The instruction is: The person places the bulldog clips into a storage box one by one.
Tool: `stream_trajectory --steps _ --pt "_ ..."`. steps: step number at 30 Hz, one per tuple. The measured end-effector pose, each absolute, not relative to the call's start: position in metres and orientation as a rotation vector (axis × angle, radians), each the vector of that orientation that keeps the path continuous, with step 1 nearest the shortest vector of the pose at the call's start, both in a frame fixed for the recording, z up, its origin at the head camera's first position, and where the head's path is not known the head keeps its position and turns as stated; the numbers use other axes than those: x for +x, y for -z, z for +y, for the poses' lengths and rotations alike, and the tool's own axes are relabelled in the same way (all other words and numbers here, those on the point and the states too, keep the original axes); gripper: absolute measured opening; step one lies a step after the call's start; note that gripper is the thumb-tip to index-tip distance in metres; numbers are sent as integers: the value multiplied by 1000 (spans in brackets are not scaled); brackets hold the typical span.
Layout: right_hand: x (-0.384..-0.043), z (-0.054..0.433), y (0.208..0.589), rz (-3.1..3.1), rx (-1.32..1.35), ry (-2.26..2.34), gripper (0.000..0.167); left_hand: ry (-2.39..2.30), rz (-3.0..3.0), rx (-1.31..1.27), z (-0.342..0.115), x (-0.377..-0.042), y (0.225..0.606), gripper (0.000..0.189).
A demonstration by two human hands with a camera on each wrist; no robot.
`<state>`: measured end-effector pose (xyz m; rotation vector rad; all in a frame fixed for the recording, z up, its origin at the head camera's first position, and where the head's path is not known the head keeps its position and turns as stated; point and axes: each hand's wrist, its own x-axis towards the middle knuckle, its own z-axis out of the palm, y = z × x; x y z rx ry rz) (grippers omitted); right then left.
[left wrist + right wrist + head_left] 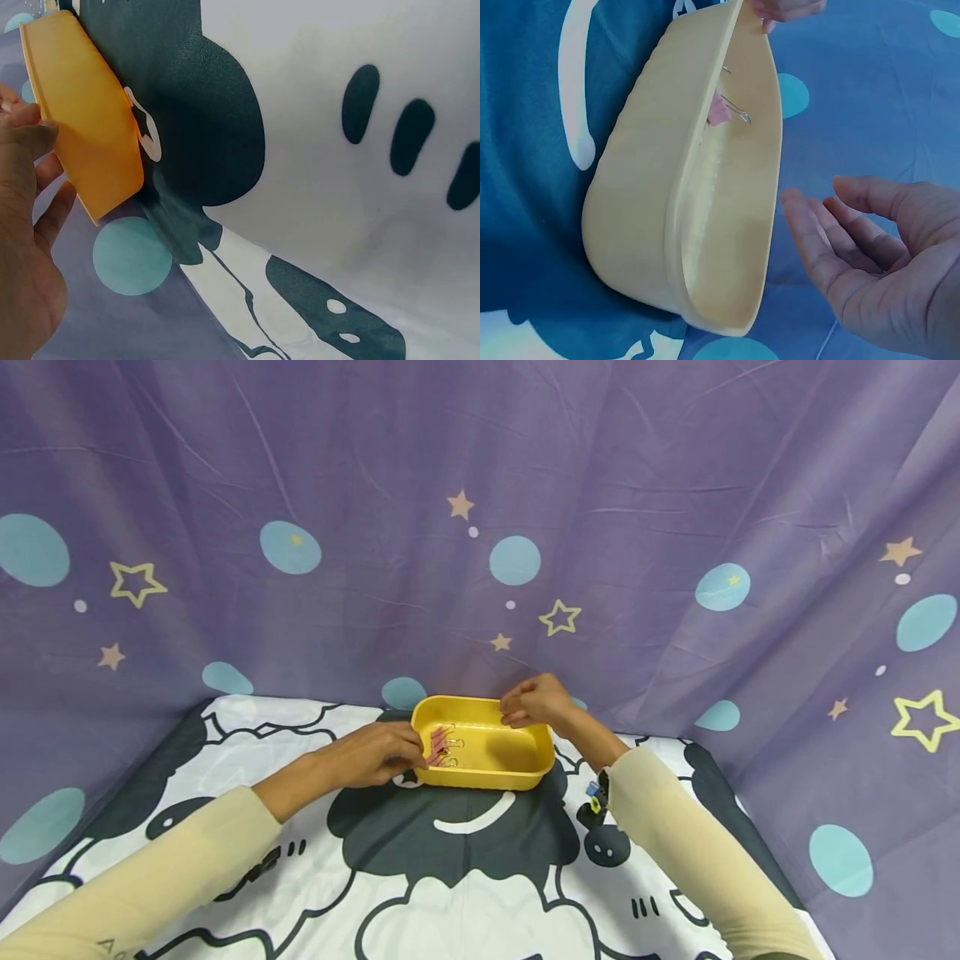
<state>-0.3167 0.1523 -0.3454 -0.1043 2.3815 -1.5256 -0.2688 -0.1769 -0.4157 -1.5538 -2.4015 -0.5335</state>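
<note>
A yellow plastic tray (487, 778) stands on the cloth against the purple curtain. Pink binder clips (438, 742) with wire handles lie inside, grouped at its left end; one pink clip (718, 111) shows past the rim in the right wrist view. My left hand (381, 755) is at the tray's left end, its fingertips over the rim beside the clips. Whether those fingertips pinch a clip is hidden. Over the far right rim hovers my right hand (536, 702), holding nothing, fingers loosely bent and apart from the tray (630, 217) in the right wrist view.
A black-and-white cartoon cloth (480, 910) covers the table. Behind it hangs a purple curtain (420, 610) with stars and blue dots, close to the tray's far side. A small blue and yellow item (595, 797) sits by the right cuff.
</note>
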Motion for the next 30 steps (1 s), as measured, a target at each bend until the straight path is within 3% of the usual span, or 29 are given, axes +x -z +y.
stream_trajectory --steps 30 --pt "-296 226 349 2556 -88 1475 33 545 -2412 -1550 -177 -271 417 22"
